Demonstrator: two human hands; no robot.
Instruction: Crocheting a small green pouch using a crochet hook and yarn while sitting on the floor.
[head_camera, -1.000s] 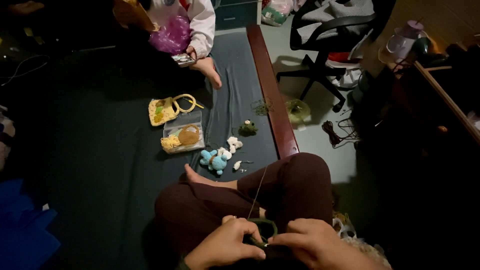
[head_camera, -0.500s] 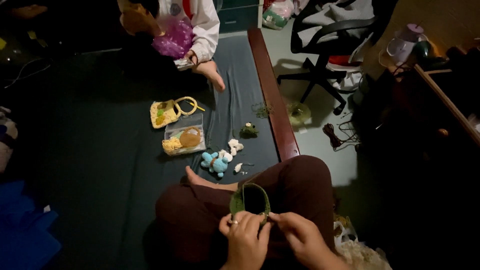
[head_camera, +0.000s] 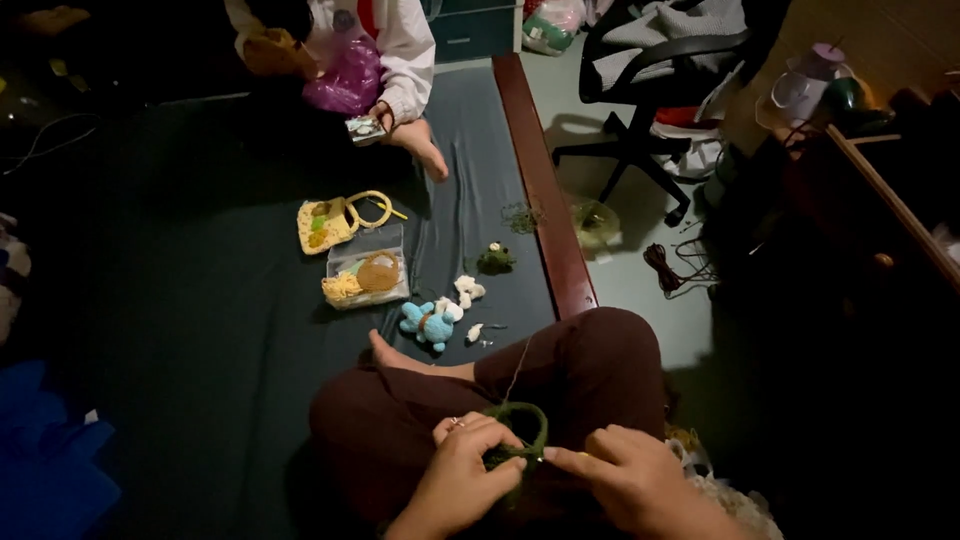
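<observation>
Both hands work over the lap. The left hand (head_camera: 470, 470) pinches the lower edge of a small green crocheted loop (head_camera: 520, 430); the right hand (head_camera: 625, 475) pinches the same piece from the other side, thumb and forefinger closed near the stitch line. The piece sits between the hands, above the knees in dark red trousers (head_camera: 590, 370). A thin strand of yarn (head_camera: 517, 372) runs up from the loop toward the mattress edge.

Risks, judged from this position:

- Low light. The stitches are hard to read, so a stitch may be skipped or split.
- Yarn strand under tension. A pull by either hand may unravel the last stitches or distort the loop.
- Whether a hook or needle is held cannot be told; if one is present, it may slip against a fingertip.
- Loose parts. The blue crocheted toy (head_camera: 428, 322), the white pieces (head_camera: 467, 290) and the small green figure (head_camera: 494, 259) lie near the bare foot (head_camera: 395, 355); a leg shift may scatter them toward the wooden bed rail (head_camera: 545, 190).
</observation>
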